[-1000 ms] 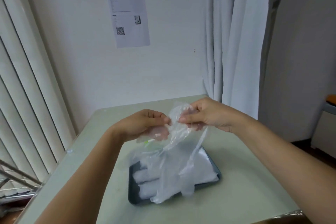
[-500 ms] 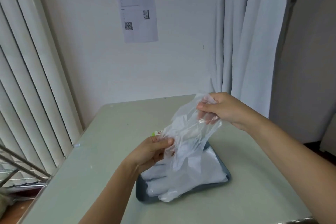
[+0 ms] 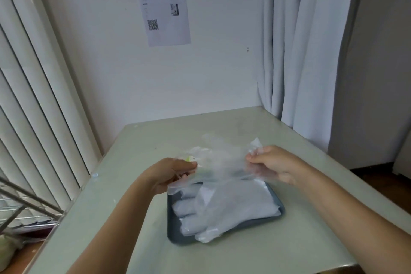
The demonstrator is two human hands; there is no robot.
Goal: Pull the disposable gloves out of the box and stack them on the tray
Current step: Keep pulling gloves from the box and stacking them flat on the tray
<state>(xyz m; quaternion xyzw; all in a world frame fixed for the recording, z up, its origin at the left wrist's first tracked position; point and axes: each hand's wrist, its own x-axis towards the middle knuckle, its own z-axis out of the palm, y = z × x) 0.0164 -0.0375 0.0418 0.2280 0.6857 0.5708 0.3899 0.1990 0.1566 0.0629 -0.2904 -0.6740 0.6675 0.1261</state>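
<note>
A clear plastic glove (image 3: 222, 162) is stretched out flat between my two hands, just above the far end of the tray. My left hand (image 3: 171, 173) pinches its left edge with thumb and fingers. My right hand (image 3: 273, 162) pinches its right edge. Below lies a dark grey tray (image 3: 171, 236) holding a stack of translucent gloves (image 3: 224, 207), their fingers pointing to the near left. A bit of green and white packaging (image 3: 190, 158) shows behind my left thumb; the glove box itself is hidden.
The tray sits on a pale green table (image 3: 111, 218) against a white wall. Vertical blinds (image 3: 33, 118) hang to the left, a curtain (image 3: 300, 51) to the back right. A metal rack (image 3: 20, 207) stands at the left edge.
The glove hung bunched from both hands held high; my hands have dropped and drawn apart, spreading the glove flat low over the tray.
</note>
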